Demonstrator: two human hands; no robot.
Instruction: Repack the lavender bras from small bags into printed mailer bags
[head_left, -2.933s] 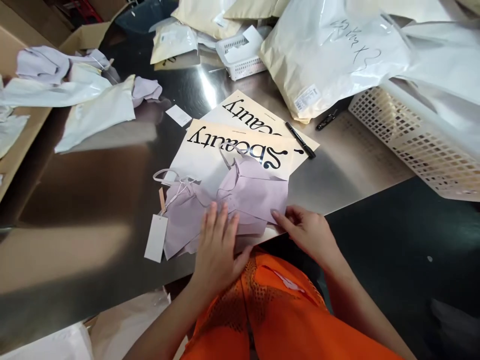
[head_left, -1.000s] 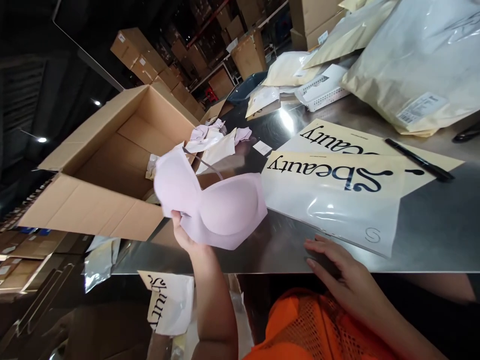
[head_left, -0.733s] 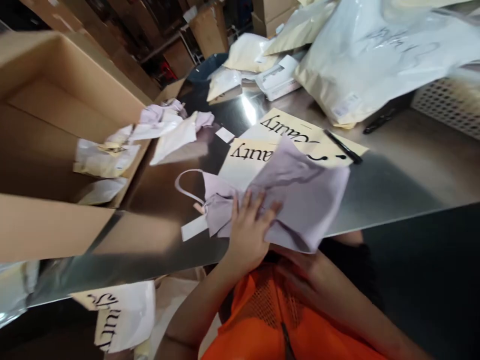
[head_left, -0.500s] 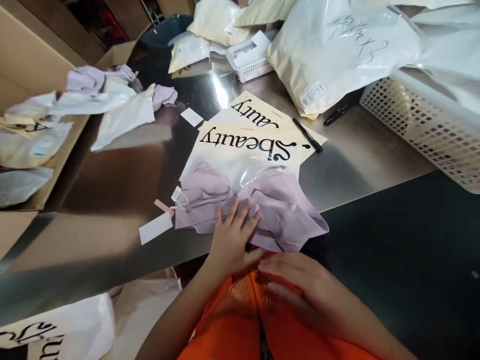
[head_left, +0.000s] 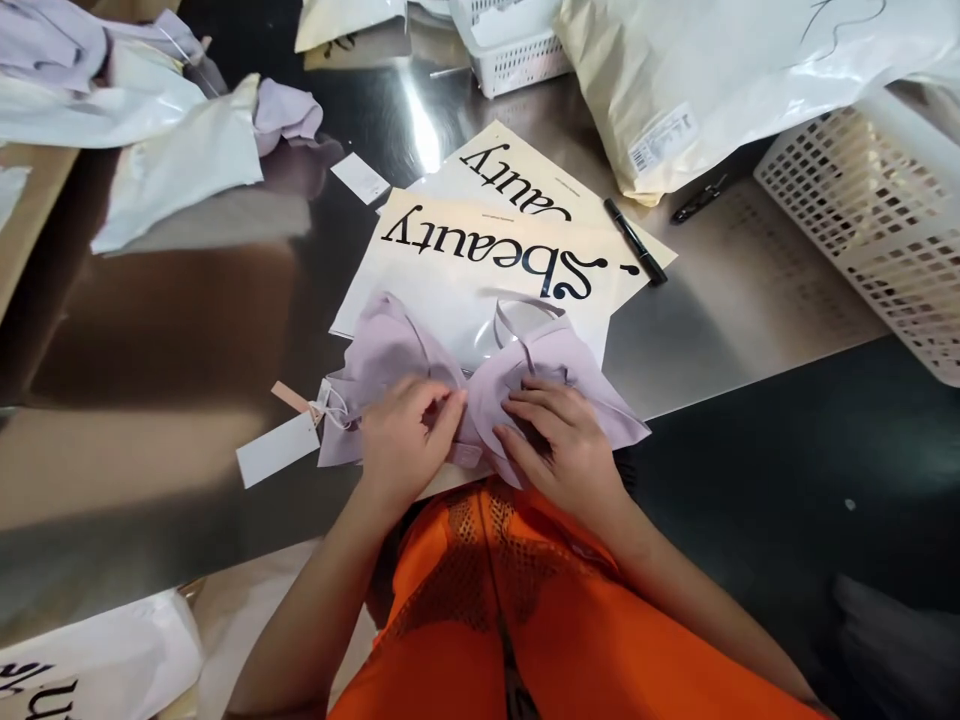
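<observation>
One bra [head_left: 390, 350], two bags [head_left: 480, 260], one marker [head_left: 634, 254]

The single head-worn view looks steeply down and forward from close above the steel table [head_left: 750, 300], whose near edge runs slantwise across mid-frame. The wearer's orange vest [head_left: 540, 620] fills the bottom centre, the white basket [head_left: 885, 220] sits at the right edge, and printing on the bags [head_left: 487, 250] reads upside down.

lilac bra [head_left: 390, 350], cream bag [head_left: 480, 270], orange mesh vest [head_left: 540, 620]
</observation>
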